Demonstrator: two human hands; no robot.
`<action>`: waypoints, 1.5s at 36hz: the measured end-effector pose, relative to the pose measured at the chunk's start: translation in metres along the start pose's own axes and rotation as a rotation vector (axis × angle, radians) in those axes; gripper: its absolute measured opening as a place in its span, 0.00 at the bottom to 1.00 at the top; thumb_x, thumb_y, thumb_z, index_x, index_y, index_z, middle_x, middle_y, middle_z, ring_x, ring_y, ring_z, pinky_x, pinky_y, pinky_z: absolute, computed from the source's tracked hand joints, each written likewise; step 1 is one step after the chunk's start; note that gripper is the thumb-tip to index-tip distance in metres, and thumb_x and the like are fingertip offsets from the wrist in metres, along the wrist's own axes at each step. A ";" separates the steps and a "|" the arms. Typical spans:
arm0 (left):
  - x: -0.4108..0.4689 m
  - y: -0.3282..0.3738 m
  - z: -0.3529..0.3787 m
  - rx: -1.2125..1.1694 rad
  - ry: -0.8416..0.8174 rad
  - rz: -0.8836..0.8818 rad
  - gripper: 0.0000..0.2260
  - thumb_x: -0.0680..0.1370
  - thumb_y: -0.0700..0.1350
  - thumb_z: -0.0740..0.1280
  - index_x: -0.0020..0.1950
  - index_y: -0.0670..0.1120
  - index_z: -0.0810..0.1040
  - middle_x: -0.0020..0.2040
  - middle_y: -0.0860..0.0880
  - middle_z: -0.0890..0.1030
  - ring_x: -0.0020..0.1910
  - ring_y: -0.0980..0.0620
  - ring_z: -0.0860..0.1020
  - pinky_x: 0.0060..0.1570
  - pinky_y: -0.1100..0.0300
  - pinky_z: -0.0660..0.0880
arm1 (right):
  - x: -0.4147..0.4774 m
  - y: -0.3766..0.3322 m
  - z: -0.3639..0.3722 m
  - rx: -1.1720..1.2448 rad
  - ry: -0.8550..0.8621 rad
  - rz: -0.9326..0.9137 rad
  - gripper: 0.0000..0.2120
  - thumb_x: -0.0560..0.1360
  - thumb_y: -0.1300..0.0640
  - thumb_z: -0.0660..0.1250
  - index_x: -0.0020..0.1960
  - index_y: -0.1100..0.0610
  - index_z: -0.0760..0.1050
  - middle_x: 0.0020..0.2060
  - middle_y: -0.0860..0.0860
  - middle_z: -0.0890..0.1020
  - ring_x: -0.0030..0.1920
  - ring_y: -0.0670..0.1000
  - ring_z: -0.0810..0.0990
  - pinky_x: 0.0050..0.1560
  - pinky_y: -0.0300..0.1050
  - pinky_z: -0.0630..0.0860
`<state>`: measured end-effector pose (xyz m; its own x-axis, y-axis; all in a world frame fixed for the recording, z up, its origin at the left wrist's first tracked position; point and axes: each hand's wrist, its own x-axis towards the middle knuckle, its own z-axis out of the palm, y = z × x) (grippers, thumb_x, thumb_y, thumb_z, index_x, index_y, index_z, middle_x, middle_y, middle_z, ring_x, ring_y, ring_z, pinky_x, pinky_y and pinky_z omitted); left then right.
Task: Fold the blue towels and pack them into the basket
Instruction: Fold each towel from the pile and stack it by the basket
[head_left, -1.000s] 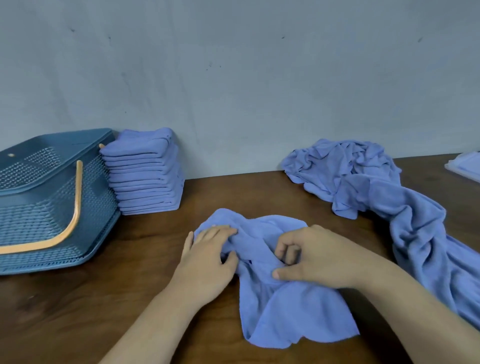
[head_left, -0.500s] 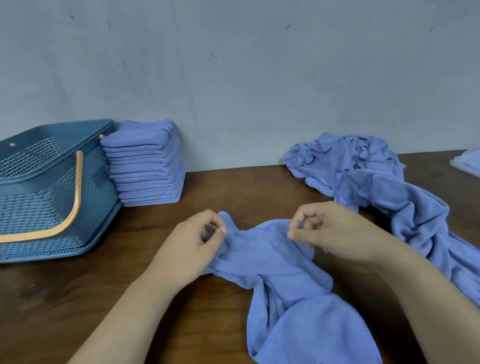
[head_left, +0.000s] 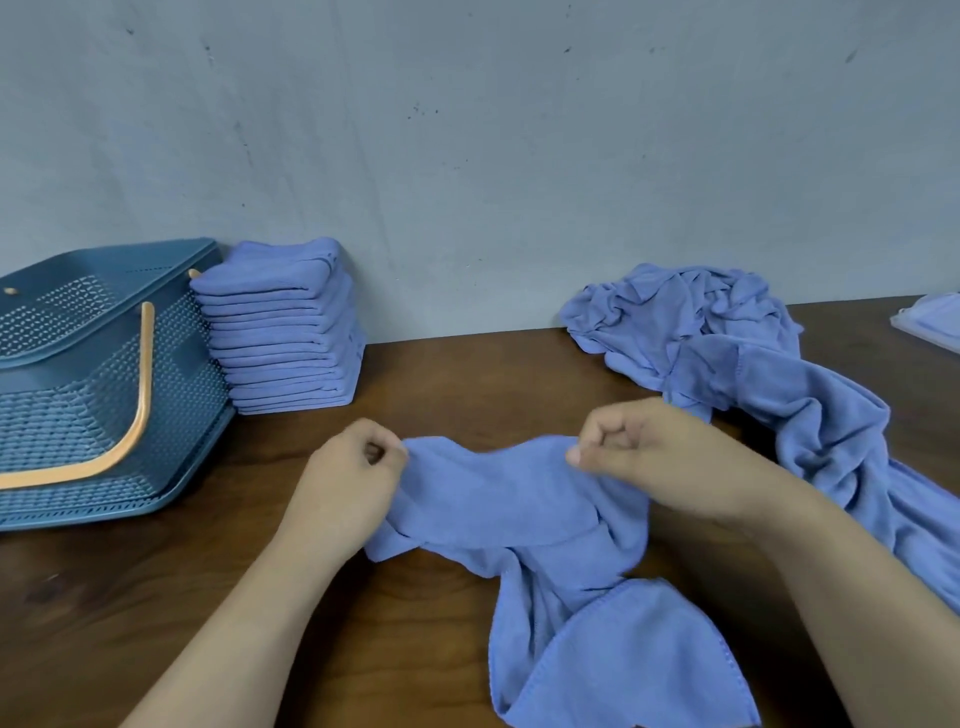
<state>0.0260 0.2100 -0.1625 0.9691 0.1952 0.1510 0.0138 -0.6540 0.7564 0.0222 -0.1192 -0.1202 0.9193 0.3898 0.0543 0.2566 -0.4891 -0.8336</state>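
Towel (head_left: 519, 499): soft matt cloth w/ fine nap, stitched hem along the edge. Stack (head_left: 283, 332) & pile (head_left: 727, 353): same matt cloth; stack pressed flat, pile heavily creased. Basket (head_left: 67, 415): hard plastic, perforated lattice walls, slight sheen. Handle (head_left: 145, 364): smooth plastic. Table (head_left: 457, 384): dark wood, visible grain, smooth, semi-gloss. Wall (head_left: 467, 156): matt painted surface, scuffed, speckled w/ small marks.

No legible text, labels, brands, numbers or signs, none on the dark blue perforated plastic basket (head_left: 78, 415), none on the stack of folded blue towels (head_left: 280, 338), none on the grey wall (head_left: 467, 156)
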 end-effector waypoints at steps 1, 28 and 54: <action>0.000 0.001 -0.003 -0.049 0.050 -0.007 0.07 0.82 0.49 0.66 0.46 0.58 0.78 0.41 0.63 0.82 0.41 0.63 0.79 0.38 0.57 0.72 | 0.002 -0.001 0.000 0.051 0.077 0.000 0.14 0.80 0.45 0.73 0.43 0.55 0.80 0.29 0.49 0.71 0.31 0.49 0.64 0.32 0.40 0.61; -0.006 0.010 0.013 -0.201 0.048 0.220 0.20 0.85 0.45 0.66 0.72 0.65 0.70 0.68 0.70 0.76 0.71 0.69 0.72 0.72 0.58 0.70 | 0.027 0.022 0.018 -0.174 0.421 -0.118 0.22 0.83 0.58 0.66 0.72 0.39 0.74 0.69 0.34 0.75 0.71 0.36 0.71 0.71 0.45 0.72; 0.007 -0.022 0.004 0.412 -0.235 0.097 0.21 0.86 0.62 0.56 0.81 0.67 0.64 0.83 0.66 0.61 0.85 0.58 0.53 0.82 0.37 0.47 | -0.002 -0.003 0.001 -0.237 0.067 -0.068 0.11 0.77 0.56 0.70 0.56 0.43 0.81 0.34 0.49 0.77 0.35 0.52 0.74 0.42 0.53 0.75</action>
<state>0.0336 0.2230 -0.1806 0.9995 -0.0202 0.0250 -0.0289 -0.9053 0.4239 0.0188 -0.1174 -0.1181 0.9132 0.3792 0.1491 0.3741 -0.6355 -0.6754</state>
